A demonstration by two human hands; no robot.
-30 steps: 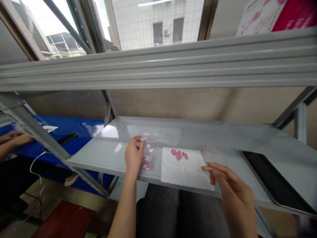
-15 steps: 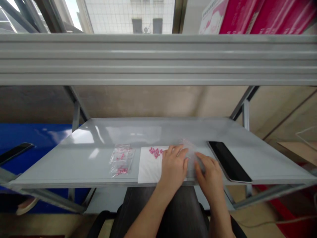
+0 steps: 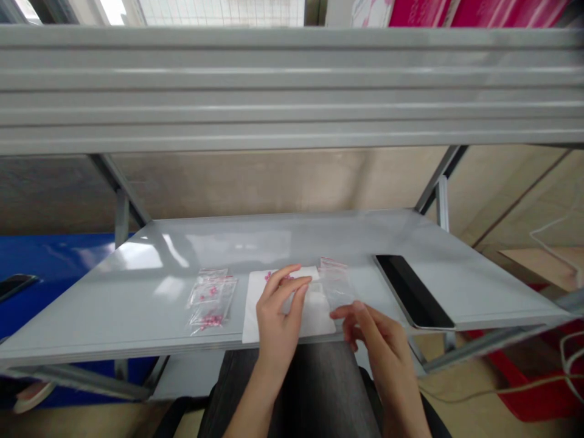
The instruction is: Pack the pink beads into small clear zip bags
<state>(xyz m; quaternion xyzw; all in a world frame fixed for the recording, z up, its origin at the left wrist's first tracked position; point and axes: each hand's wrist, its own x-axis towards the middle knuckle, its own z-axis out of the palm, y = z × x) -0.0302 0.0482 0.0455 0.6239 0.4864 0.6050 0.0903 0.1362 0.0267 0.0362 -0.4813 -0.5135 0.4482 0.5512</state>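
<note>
My left hand lies over a white sheet on the grey shelf, fingers stretched toward a small heap of pink beads that it partly hides. My right hand is at the shelf's front edge, thumb and fingers closed on the lower end of an empty clear zip bag. A pile of clear bags holding pink beads lies left of the sheet.
A black tablet lies right of the bags on the grey shelf. An upper shelf beam spans the view, pink boxes on top. A blue table is left; my dark-trousered legs sit under the shelf.
My left hand left the filled bags at the left and came onto the white sheet. My right hand drew back toward me, holding the empty bag. The view swung right.
</note>
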